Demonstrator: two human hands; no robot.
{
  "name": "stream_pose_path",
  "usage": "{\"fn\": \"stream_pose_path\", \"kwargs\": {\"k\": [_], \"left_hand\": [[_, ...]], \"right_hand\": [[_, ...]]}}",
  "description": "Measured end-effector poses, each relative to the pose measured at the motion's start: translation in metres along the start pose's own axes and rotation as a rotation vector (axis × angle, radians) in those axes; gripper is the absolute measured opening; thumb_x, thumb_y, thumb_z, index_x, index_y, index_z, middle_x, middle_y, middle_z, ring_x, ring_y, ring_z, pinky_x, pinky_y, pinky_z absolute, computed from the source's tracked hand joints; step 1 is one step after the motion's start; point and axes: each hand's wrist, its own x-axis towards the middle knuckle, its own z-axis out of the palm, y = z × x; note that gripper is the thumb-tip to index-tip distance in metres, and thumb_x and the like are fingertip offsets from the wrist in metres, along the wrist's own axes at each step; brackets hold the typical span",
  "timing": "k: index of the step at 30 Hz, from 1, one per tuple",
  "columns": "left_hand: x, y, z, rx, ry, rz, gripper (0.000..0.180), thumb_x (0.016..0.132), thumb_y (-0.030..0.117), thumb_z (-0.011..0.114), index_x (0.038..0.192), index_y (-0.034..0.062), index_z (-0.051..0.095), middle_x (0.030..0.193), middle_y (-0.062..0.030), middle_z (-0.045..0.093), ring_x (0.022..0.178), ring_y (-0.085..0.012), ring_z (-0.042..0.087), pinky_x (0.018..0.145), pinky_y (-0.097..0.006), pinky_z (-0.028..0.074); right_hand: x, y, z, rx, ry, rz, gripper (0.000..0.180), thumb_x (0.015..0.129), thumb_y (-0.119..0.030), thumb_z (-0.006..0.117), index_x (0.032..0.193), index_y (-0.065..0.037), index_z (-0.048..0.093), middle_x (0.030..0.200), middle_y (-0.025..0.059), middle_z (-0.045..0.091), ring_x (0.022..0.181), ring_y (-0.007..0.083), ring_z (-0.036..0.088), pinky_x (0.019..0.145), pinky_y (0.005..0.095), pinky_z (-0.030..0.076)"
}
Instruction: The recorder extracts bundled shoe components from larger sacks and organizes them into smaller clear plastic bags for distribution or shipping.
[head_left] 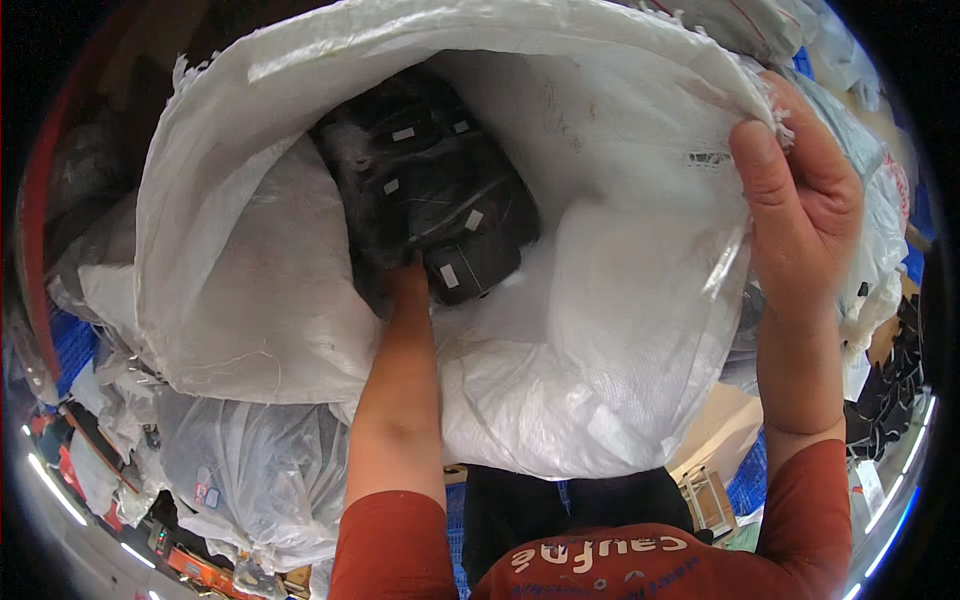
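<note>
1. My right hand (pixel 805 195) grasped the rim of a big white woven sack (pixel 640 240) between thumb and fingers, and the sack's mouth stood wide
2. My left hand (pixel 407 280) was down inside the sack, touching the near edge of some black packets (pixel 375 205); its fingertips were hidden, so I could not tell whether they were closed on anything
3. The packets lay just beyond my left hand, overlapping one another
4. Small white rectangular labels (pixel 447 275) sat on them, one just right of my left hand, others farther beyond it; their print was too small to read
5. A small dark printed mark (pixel 709 158) showed on the sack's inner wall, just left of my right hand
6. Nearer to me than my left hand, and left of it, a clear plastic bag (pixel 265 465) bore a small red-and-blue label (pixel 207 494)
7. Nearer my body than both hands, pale lettering (pixel 575 560) crossed my rust-red shirt (pixel 390 545)
</note>
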Motion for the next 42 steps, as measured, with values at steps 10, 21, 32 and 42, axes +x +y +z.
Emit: {"fn": "stream_pose_path", "kwargs": {"k": [10, 21, 32, 42], "left_hand": [[-0.022, 0.031, -0.024, 0.319, 0.275, 0.522, 0.049, 0.074, 0.036, 0.061, 0.114, 0.0099, 0.052, 0.121, -0.0133, 0.047, 0.111, -0.0325, 0.044, 0.092, -0.045, 0.033], [-0.102, 0.053, -0.089, 0.065, -0.298, 0.695, 0.024, 0.078, 0.025, 0.054, 0.083, 0.0025, 0.059, 0.084, -0.0196, 0.059, 0.078, -0.0364, 0.057, 0.069, -0.042, 0.045], [-0.166, 0.099, -0.176, -0.169, -0.450, 0.630, 0.016, 0.076, 0.017, 0.055, 0.084, 0.0031, 0.059, 0.080, -0.0161, 0.060, 0.076, -0.0281, 0.059, 0.069, -0.040, 0.044], [-0.253, 0.008, -0.284, -0.411, 0.289, 0.854, 0.019, 0.073, 0.005, 0.057, 0.090, -0.0009, 0.058, 0.087, -0.0179, 0.058, 0.082, -0.0349, 0.054, 0.077, -0.039, 0.044]], "right_hand": [[0.001, 0.005, -0.004, -0.096, -0.071, -0.048, 0.032, 0.084, -0.017, 0.058, 0.110, 0.000, 0.055, 0.095, 0.0047, 0.060, 0.085, 0.0087, 0.054, 0.078, 0.0196, 0.040], [-0.002, -0.009, 0.015, -0.013, -0.183, -0.028, 0.024, 0.083, -0.011, 0.057, 0.104, 0.001, 0.057, 0.090, 0.0030, 0.058, 0.079, 0.0064, 0.050, 0.072, 0.0181, 0.038], [0.003, -0.018, 0.025, -0.043, -0.236, -0.161, 0.017, 0.078, -0.012, 0.062, 0.090, -0.001, 0.061, 0.075, 0.0031, 0.055, 0.068, 0.0098, 0.049, 0.062, 0.0219, 0.038], [-0.014, 0.013, -0.013, -0.442, -0.249, 0.023, 0.036, 0.083, -0.011, 0.054, 0.115, 0.002, 0.048, 0.115, 0.0144, 0.051, 0.107, 0.0231, 0.048, 0.092, 0.0297, 0.035]]}}
